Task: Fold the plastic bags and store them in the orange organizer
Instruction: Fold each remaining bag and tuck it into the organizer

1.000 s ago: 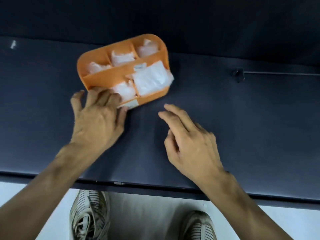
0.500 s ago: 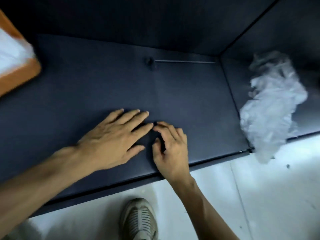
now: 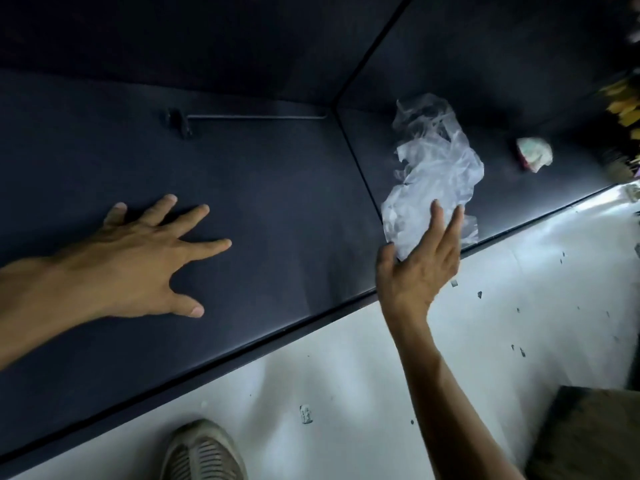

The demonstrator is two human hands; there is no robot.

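A crumpled pile of clear plastic bags (image 3: 433,168) lies on the dark table (image 3: 277,202), right of a seam in its surface and near the front edge. My right hand (image 3: 420,265) reaches up to the pile's near end with fingers straight and spread, thumb at the lower edge of the plastic. My left hand (image 3: 149,261) lies flat on the table at the left, fingers splayed, holding nothing. The orange organizer is out of view.
A thin metal rod (image 3: 256,116) with a small black clamp lies at the back of the table. A crumpled paper wad (image 3: 534,154) sits right of the bags. Yellow items (image 3: 625,105) show at the far right. White floor, my shoe (image 3: 202,452) and a dark box (image 3: 585,434) are below.
My view has swung right and the organizer has left the frame. My right hand moved from beside the left hand out to the bag pile. The left hand spread flat.
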